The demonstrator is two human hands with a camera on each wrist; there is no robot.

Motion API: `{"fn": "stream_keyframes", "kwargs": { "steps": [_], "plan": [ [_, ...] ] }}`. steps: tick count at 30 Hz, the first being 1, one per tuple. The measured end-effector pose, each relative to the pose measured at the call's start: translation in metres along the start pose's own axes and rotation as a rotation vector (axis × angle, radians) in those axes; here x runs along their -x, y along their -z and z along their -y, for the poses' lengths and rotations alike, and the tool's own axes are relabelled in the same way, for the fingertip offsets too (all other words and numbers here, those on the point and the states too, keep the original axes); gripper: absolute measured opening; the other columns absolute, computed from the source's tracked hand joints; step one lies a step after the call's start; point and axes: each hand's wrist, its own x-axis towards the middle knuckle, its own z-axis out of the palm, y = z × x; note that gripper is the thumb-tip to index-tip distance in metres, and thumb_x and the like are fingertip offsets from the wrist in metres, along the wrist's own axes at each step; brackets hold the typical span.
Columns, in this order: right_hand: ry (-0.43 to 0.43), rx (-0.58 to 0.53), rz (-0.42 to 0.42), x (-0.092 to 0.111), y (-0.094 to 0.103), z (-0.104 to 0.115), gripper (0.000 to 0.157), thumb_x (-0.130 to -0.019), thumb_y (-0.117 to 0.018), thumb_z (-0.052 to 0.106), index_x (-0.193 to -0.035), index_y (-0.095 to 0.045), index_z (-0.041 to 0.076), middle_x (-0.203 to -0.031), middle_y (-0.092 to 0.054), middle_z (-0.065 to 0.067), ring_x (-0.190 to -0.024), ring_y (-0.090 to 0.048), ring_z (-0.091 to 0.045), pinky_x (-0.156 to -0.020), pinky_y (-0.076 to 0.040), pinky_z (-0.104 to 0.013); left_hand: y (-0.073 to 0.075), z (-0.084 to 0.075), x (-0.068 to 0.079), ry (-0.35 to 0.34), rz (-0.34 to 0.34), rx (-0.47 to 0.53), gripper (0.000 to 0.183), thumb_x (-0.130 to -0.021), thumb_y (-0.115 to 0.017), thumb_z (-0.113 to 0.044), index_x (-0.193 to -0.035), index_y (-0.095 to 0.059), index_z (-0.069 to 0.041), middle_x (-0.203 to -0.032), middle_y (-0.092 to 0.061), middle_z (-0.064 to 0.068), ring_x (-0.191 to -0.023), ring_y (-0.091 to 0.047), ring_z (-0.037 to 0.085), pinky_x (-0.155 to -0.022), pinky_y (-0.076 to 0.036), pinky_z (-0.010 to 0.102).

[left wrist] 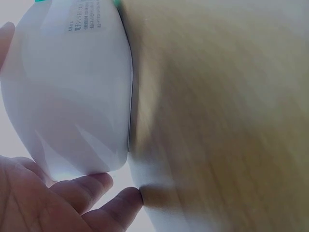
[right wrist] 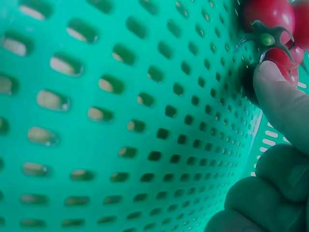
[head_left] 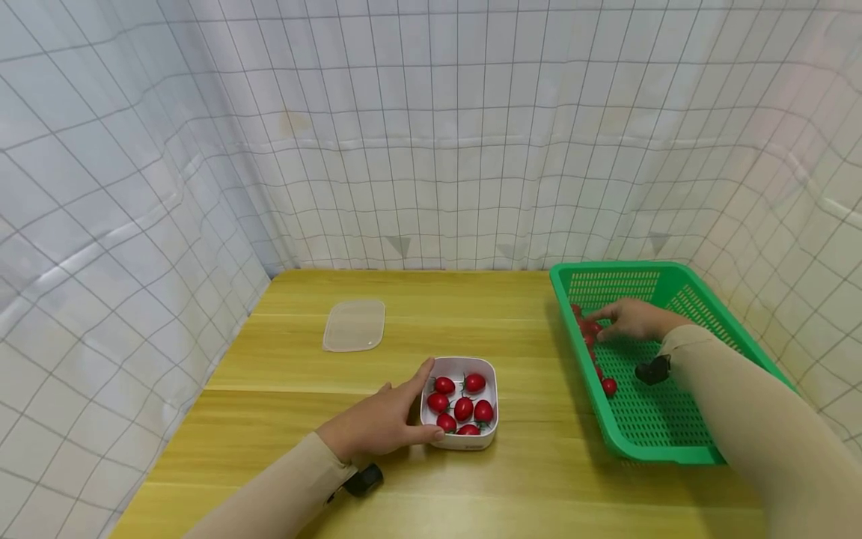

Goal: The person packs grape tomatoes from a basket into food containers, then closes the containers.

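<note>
A square white plastic container [head_left: 453, 442] stands on the table with several cherry tomatoes [head_left: 463, 409] inside. My left hand [head_left: 380, 425] holds its left side, thumb at the near corner and forefinger at the far one. In the left wrist view, fingers [left wrist: 82, 191] lie against the container wall [left wrist: 72, 92], one fingertip at the tabletop. My right hand [head_left: 633, 320] is down in the green basket [head_left: 609, 427], among cherry tomatoes [head_left: 609, 386] along its left wall. In the right wrist view a digit touches a tomato [right wrist: 270, 17]; whether it is pinched is hidden.
A translucent flat lid [head_left: 355, 326] lies on the wooden table [head_left: 269, 419], behind and left of the container. The basket's raised rim stands along the table's right side. White grid-patterned curtains [head_left: 444, 150] hang behind and on both sides.
</note>
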Motion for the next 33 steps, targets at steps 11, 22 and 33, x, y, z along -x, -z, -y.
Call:
{"fn": "stream_keyframes", "kwargs": {
  "steps": [11, 22, 33],
  "plan": [
    [0.006, 0.036, 0.01, 0.0007, 0.0014, -0.0012, 0.054, -0.1, -0.073, 0.031, -0.146, -0.062, 0.006, -0.151, -0.053, -0.032, -0.14, -0.043, -0.061, -0.109, -0.044, -0.073, -0.0011, 0.001, -0.0009, -0.015, -0.006, 0.01, 0.11, -0.095, -0.069, -0.062, -0.172, -0.003, -0.021, -0.174, -0.028, 0.006, -0.157, -0.037, 0.027, -0.131, -0.01, 0.066],
    [0.011, 0.034, 0.019, -0.0008, 0.0005, -0.0033, 0.054, -0.101, -0.071, 0.029, -0.148, -0.06, 0.005, -0.15, -0.055, -0.032, -0.141, -0.042, -0.061, -0.108, -0.045, -0.072, -0.0002, 0.0008, 0.0011, -0.005, 0.0, 0.007, 0.108, -0.095, -0.069, -0.061, -0.172, -0.003, -0.023, -0.175, -0.026, 0.005, -0.156, -0.039, 0.028, -0.131, -0.01, 0.065],
    [0.001, 0.026, 0.02, -0.0011, -0.0003, -0.0055, 0.054, -0.101, -0.071, 0.03, -0.148, -0.06, 0.004, -0.149, -0.056, -0.032, -0.142, -0.041, -0.062, -0.109, -0.044, -0.072, 0.0, 0.0007, 0.0012, -0.004, -0.002, 0.011, 0.11, -0.094, -0.07, -0.062, -0.172, -0.004, -0.021, -0.174, -0.029, 0.008, -0.155, -0.04, 0.031, -0.131, -0.011, 0.065]
  ]
}}
